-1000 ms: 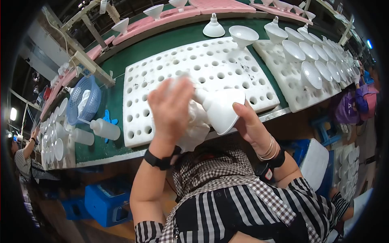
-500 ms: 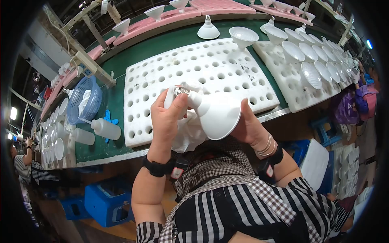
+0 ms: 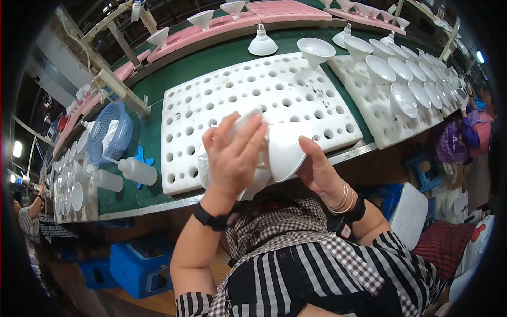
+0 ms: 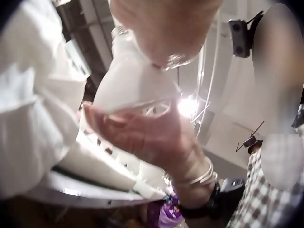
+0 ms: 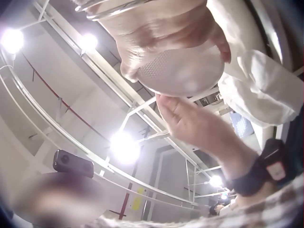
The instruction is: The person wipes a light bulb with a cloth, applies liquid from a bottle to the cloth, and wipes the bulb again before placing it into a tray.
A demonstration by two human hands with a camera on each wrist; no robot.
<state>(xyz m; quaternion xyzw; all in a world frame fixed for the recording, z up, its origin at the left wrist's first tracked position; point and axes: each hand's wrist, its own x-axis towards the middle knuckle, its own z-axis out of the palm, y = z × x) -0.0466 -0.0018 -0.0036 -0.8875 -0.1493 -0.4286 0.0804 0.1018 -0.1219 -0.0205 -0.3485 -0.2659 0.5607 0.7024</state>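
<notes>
A white reflector light bulb (image 3: 288,148) is held tilted in front of the body, its wide rim toward my right hand (image 3: 323,177). The right thumb lies on the bulb's outer side, and the fingers reach round the rim. In the right wrist view that hand spans the bulb's textured lens (image 5: 185,71). My left hand (image 3: 235,156) holds a white cloth (image 4: 33,99) around the bulb's neck; its fingers hide most of the neck in the head view. The metal screw base (image 4: 118,31) shows partly in the left wrist view.
A white foam tray (image 3: 222,111) with rows of holes lies on the green surface (image 3: 124,193). Another foam tray (image 3: 377,129) at right carries several bulbs. One bulb (image 3: 262,43) stands upright behind. At left are a blue basket (image 3: 127,132) and squeeze bottles (image 3: 138,170).
The left hand has swung over the bulb's neck with the cloth, covering the screw base that showed half a second ago. Upright bulbs at the back have shifted left along the green surface.
</notes>
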